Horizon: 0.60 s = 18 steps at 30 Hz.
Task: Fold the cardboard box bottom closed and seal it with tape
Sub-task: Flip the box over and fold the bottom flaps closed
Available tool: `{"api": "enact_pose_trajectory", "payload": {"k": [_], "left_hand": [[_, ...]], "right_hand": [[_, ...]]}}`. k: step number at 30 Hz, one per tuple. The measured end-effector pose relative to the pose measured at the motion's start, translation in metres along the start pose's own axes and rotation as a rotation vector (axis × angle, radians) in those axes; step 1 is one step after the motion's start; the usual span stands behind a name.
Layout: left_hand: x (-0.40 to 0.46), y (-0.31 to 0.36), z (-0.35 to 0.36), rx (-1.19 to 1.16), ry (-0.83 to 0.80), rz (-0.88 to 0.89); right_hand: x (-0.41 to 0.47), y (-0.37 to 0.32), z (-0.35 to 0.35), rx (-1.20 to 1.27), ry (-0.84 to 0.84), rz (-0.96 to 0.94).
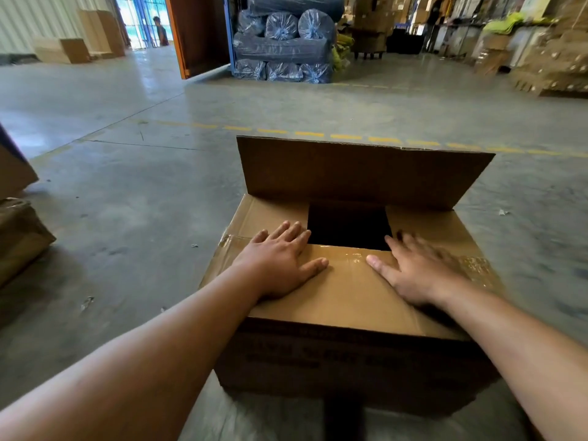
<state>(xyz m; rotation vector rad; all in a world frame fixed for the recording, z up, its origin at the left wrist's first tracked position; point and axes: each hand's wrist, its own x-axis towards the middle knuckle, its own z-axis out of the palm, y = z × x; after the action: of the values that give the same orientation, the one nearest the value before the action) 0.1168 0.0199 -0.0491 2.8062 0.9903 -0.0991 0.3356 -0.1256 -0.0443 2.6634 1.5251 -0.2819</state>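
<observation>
- We see dark print on the near side wall of the cardboard box (350,361), but it is smeared and we cannot read a word of it.
- No brand or label shows on the flaps; only shiny strips of old tape (353,257) run along the edge of the near flap (346,297).
- Our right hand (420,275) is blurred, so the lie of its fingers is hard to make out; they look spread flat on the near flap.
- Our left hand (280,265) lies flat with fingers straight and splayed, pressing the same flap near its left end. The hands are apart, neither gripping anything.
- The box interior is a dark square gap between the two folded side flaps; nothing inside can be seen.
- The box sits on the concrete floor (143,202) right in front of us, its long axis running left to right.
- The far flap (359,173) stands upright, leaning slightly toward us.
- Blue wrapped bundles (283,43) are stacked far behind, and a distant person (160,30) stands by the doorway.
</observation>
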Motion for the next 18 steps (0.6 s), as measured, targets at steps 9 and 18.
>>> {"api": "enact_pose_trajectory", "payload": {"k": [9,18], "left_hand": [[-0.007,-0.003,0.006,-0.079,0.182,-0.074],[-0.017,0.002,0.005,-0.05,0.472,-0.021]], "right_hand": [[-0.004,-0.016,-0.058,0.195,0.425,-0.321],[0.062,-0.025,-0.114,-0.014,0.46,-0.174]]}}
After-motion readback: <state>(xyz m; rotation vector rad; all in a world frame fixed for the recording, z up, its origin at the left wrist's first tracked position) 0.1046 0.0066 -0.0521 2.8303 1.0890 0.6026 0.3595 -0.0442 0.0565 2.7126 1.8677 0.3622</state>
